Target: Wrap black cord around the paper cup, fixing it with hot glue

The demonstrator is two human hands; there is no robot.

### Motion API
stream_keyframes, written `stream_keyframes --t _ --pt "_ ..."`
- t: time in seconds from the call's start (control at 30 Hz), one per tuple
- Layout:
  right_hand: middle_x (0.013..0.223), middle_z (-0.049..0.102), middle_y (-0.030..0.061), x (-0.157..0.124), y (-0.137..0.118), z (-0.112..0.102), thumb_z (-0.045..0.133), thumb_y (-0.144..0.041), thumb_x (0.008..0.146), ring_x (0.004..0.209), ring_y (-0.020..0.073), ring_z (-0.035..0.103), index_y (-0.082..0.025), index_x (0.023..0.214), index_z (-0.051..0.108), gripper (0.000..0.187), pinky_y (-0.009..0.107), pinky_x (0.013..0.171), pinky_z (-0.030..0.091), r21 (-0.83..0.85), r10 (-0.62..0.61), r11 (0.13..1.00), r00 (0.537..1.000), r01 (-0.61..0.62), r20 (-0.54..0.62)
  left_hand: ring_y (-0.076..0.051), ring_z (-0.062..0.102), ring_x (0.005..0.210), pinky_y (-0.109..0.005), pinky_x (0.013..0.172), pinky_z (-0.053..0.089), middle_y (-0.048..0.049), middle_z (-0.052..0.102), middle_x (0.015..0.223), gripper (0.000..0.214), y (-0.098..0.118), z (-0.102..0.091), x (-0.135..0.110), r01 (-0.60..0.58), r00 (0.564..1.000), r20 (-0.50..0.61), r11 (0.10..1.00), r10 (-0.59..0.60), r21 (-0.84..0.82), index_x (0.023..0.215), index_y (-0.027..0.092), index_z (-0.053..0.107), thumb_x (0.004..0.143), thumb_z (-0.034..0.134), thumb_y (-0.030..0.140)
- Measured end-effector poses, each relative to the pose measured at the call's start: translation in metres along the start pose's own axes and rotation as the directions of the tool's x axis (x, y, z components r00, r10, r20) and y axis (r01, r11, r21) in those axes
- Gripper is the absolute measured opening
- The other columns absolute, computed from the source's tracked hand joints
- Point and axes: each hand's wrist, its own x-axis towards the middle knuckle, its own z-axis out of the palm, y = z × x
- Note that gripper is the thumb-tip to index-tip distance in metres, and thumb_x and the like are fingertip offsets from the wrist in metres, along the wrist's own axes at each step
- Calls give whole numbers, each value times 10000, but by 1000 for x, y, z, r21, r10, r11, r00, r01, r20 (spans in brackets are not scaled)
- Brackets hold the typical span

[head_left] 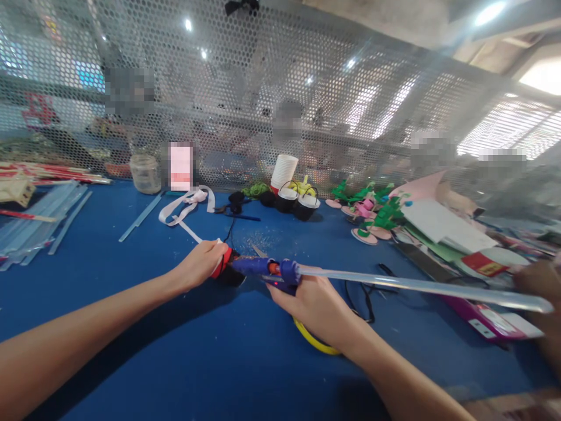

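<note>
My left hand [201, 263] is closed around a small red and black cup [230, 272] near the middle of the blue table. A white ribbon [188, 231] runs from this hand back to a loose loop on the tabletop. In my right hand [318, 301] is a blue hot glue gun [254, 266], its nozzle close against the cup; whether they touch I cannot tell. A long clear glue stick [421, 283] sticks out of the gun's back to the right. Partly hidden under my right hand lies something with a yellow ring-shaped handle [315, 339].
Bundled glue sticks [48, 216] lie at the left, near a glass jar [145, 173]. Stacked white cups [284, 172] and small black buckets [307, 206] stand at the back. Green craft plants [385, 213], papers [442, 225] and another person's arm [541, 289] are on the right.
</note>
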Motion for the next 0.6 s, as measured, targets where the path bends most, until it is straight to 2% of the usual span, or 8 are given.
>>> stream_keyframes --t 0.1,0.27,0.4,0.6 --pt "493 466 -23 1 0 -1 459 -166 668 444 93 386 -169 546 465 121 205 424 303 -11 -19 1000 999 19 -45 -95 281 446 -223 422 203 47 320 449 252 -2 0 1 -15 1000 -2 1000 15 -22 488 175 366 687 326 324" --pt "485 464 -28 1 -1 -1 474 -180 662 427 90 389 -170 551 466 112 203 412 303 -9 27 1000 1000 -26 4 -97 286 444 -224 426 208 44 330 439 269 0 0 -1 -11 1000 7 1000 11 -12 486 171 385 695 314 325" --pt "510 487 -19 0 0 0 461 -176 680 456 101 416 -176 565 466 115 209 434 311 -14 -20 1000 1000 19 -17 -94 281 434 -222 424 215 50 321 432 267 1 0 0 -19 1000 -5 999 18 -30 479 175 369 691 328 332" --pt "569 517 -10 -2 -3 -1 459 -143 680 483 109 435 -181 604 446 86 220 489 331 -9 -71 997 997 72 38 -96 283 433 -227 424 202 47 327 434 280 -3 2 2 11 999 -33 1000 -12 -13 474 176 375 694 320 340"
